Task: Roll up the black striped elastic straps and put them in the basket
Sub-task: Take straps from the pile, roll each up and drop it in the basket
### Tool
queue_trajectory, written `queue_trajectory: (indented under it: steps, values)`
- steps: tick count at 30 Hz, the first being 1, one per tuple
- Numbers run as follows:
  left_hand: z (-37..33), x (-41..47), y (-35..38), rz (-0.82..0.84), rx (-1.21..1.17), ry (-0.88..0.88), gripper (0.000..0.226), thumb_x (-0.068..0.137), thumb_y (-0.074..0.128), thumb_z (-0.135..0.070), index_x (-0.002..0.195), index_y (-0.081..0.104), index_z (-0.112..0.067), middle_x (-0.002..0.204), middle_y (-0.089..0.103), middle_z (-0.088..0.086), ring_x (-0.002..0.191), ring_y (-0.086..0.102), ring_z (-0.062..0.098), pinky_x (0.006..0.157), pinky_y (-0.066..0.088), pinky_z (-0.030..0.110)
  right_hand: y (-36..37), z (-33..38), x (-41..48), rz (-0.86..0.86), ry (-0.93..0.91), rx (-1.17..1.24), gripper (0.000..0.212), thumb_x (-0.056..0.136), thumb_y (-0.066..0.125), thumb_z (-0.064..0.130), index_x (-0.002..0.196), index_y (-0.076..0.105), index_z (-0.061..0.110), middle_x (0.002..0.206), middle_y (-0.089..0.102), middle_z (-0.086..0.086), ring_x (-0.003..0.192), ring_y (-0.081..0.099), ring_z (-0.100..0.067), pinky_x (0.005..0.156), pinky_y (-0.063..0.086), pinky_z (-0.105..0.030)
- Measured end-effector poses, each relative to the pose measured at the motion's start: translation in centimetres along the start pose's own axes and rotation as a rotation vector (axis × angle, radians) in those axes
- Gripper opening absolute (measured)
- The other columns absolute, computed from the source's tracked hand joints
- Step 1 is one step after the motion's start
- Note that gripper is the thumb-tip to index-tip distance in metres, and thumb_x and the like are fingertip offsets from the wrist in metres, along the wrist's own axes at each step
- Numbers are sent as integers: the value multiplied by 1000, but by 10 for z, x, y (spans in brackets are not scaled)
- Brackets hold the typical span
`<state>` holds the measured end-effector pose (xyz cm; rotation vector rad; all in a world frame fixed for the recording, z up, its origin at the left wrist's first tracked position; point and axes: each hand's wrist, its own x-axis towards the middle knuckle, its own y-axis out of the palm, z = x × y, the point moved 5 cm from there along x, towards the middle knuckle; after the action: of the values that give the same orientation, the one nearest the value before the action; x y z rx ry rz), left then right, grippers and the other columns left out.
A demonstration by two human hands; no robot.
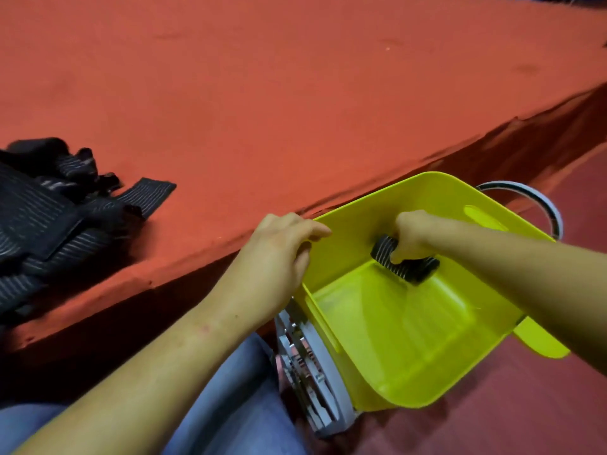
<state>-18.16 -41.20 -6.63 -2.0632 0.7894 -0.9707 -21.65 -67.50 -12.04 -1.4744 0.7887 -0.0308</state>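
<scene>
A yellow-green plastic basket (pixel 407 366) sits tilted beside the red table, low at the right. My right hand (pixel 414 236) reaches into it and grips a rolled black striped strap (pixel 407 269), which touches the basket's inner floor near the far wall. My left hand (pixel 279 257) holds the basket's near left rim, fingers curled over the edge. A pile of loose black striped straps (pixel 49 205) lies on the table at the far left, one flat end (pixel 147 195) sticking out toward the middle.
The red felt-covered table (pixel 295 93) fills the upper view; its front edge runs diagonally past the basket. A grey metal wheel-like frame (pixel 308 372) stands under the basket's left side. My jeans-clad leg (pixel 236 405) is at the bottom. Dark red floor lies at the right.
</scene>
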Motion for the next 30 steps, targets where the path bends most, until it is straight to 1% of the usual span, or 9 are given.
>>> queue_trajectory:
  steps: [3, 6, 8, 11, 14, 19, 23, 27, 30]
  values:
    - [4, 1, 1, 16, -1, -7, 45, 88, 63, 6, 124, 70, -19, 110, 68, -1, 96, 46, 14, 85, 28, 16, 7, 8, 10, 20, 22, -32, 29, 85, 80, 35, 91, 74, 7, 81, 68, -6, 76, 64, -27, 62, 51, -30]
    - [3, 0, 2, 19, -2, -1, 44, 88, 64, 5, 126, 69, -18, 111, 67, -1, 96, 44, 12, 86, 29, 17, 17, 7, 13, 28, 53, -25, 31, 85, 81, 31, 71, 63, 11, 68, 64, -3, 62, 62, -21, 54, 48, -28]
    - [4, -1, 4, 25, 2, -5, 44, 89, 64, 4, 126, 68, -19, 110, 67, -2, 97, 46, 13, 88, 31, 19, 21, 7, 17, 18, 71, -15, 32, 86, 80, 27, 68, 59, 11, 66, 63, -4, 60, 62, -21, 49, 47, -28]
    - [2, -4, 5, 42, -1, -17, 43, 90, 63, 3, 127, 67, -19, 112, 66, -3, 102, 51, 18, 91, 33, 21, 24, 7, 16, 9, 80, -33, 30, 86, 80, 24, 70, 59, 10, 66, 61, -5, 70, 69, -27, 55, 52, -31]
    - [2, -5, 4, 49, -4, -26, 42, 92, 62, 1, 129, 66, -20, 114, 64, -4, 103, 48, 14, 92, 32, 20, 23, 10, 13, 8, 80, -23, 31, 85, 85, 23, 75, 60, 9, 70, 61, -7, 81, 76, -31, 47, 52, -32]
    - [3, -5, 6, 45, -2, -32, 42, 92, 62, 0, 129, 66, -19, 112, 64, -3, 103, 50, 19, 93, 36, 23, 21, 12, 6, 65, 107, 6, 35, 86, 88, 27, 96, 65, 3, 98, 76, -17, 92, 78, -33, 54, 58, -36]
    - [3, -7, 6, 37, -7, -34, 39, 94, 60, -3, 130, 66, -20, 113, 63, -3, 105, 50, 19, 95, 40, 28, 23, 6, 5, 104, 141, 114, 48, 81, 90, 38, 100, 67, -1, 81, 73, -14, 78, 80, -30, 69, 67, -45]
    - [1, -10, 3, 25, -11, -31, 37, 98, 57, -7, 131, 64, -20, 115, 63, -4, 108, 49, 17, 97, 41, 29, 17, 3, 3, 78, 130, 117, 50, 83, 86, 51, 80, 66, 5, 68, 73, -8, 54, 70, -21, 63, 65, -35]
    - [0, -10, 0, 28, -16, -19, 35, 99, 58, -9, 132, 63, -21, 116, 62, -5, 108, 49, 16, 97, 43, 29, 0, 12, -7, 2, 72, 122, 50, 91, 75, 56, 69, 65, 12, 60, 69, -2, 53, 64, -17, 58, 55, -29]
